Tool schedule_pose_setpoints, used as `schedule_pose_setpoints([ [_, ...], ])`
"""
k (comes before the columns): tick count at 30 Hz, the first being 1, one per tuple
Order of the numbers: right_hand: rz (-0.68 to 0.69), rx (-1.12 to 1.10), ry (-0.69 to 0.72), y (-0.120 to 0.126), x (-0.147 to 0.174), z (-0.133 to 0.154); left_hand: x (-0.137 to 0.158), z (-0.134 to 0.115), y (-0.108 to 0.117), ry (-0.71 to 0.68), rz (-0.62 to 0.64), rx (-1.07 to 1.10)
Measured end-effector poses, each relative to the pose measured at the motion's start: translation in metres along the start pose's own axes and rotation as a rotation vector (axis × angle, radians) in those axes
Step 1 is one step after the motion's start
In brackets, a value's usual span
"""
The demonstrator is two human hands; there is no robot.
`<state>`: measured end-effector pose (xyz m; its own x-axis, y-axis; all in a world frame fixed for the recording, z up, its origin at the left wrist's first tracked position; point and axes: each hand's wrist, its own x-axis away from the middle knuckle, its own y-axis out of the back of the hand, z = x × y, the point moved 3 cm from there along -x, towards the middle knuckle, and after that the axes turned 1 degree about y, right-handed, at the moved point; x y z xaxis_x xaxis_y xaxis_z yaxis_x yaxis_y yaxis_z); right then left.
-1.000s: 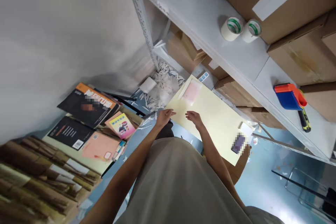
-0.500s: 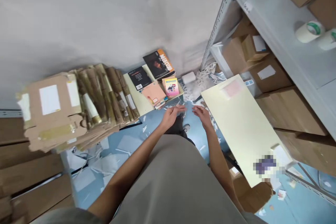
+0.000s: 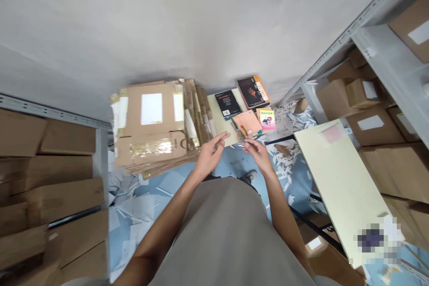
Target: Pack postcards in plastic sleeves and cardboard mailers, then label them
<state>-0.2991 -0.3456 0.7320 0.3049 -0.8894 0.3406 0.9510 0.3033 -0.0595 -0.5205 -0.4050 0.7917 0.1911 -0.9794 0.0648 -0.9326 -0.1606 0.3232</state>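
Observation:
My left hand (image 3: 212, 153) is held in front of my body with its fingers stretched out and nothing in it, near the front edge of a pale yellow table (image 3: 214, 102). My right hand (image 3: 258, 154) hovers a little to the right, fingers loosely bent and apart, without a visible object in it. Just beyond the hands lie a peach-coloured book (image 3: 247, 121) and a small yellow-and-pink book (image 3: 267, 119). Behind them are a black book (image 3: 228, 103) with a white barcode label and a dark book with an orange strip (image 3: 253, 92).
Flattened cardboard boxes (image 3: 156, 116) are stacked on the left. Shelves with cartons (image 3: 72, 194) stand at far left and right. A second pale tabletop (image 3: 342, 183) is at the right, its near end blurred. Paper scraps (image 3: 284, 165) litter the blue floor.
The view has turned left, so the books, boxes and shelves sit farther right. My hands are slightly farther apart, both still holding nothing visible.

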Motion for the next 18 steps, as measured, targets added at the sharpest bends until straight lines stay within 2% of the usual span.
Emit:
schedule_pose_setpoints([
  [2, 0.079, -0.006, 0.006, -0.060, -0.006, 0.005, 0.011, 0.009, 0.059, -0.074, -0.044, -0.163],
  [4, 0.166, -0.003, -0.006, -0.115, -0.010, 0.006, 0.022, 0.023, 0.111, -0.153, -0.033, -0.344],
  [7, 0.249, 0.044, -0.072, -0.175, -0.011, 0.002, 0.034, 0.055, 0.163, -0.229, 0.094, -0.606],
  [9, 0.259, 0.081, -0.137, -0.196, -0.009, -0.003, 0.038, 0.078, 0.181, -0.258, 0.180, -0.711],
  [12, 0.226, 0.125, -0.213, -0.205, -0.001, -0.005, 0.042, 0.099, 0.192, -0.325, 0.217, -0.723],
  [16, 0.266, 0.144, -0.255, -0.215, 0.019, 0.007, 0.045, 0.098, 0.197, -0.405, 0.139, -0.642],
  [18, 0.290, 0.092, -0.190, -0.232, 0.028, 0.017, 0.045, 0.089, 0.197, -0.416, 0.077, -0.594],
])
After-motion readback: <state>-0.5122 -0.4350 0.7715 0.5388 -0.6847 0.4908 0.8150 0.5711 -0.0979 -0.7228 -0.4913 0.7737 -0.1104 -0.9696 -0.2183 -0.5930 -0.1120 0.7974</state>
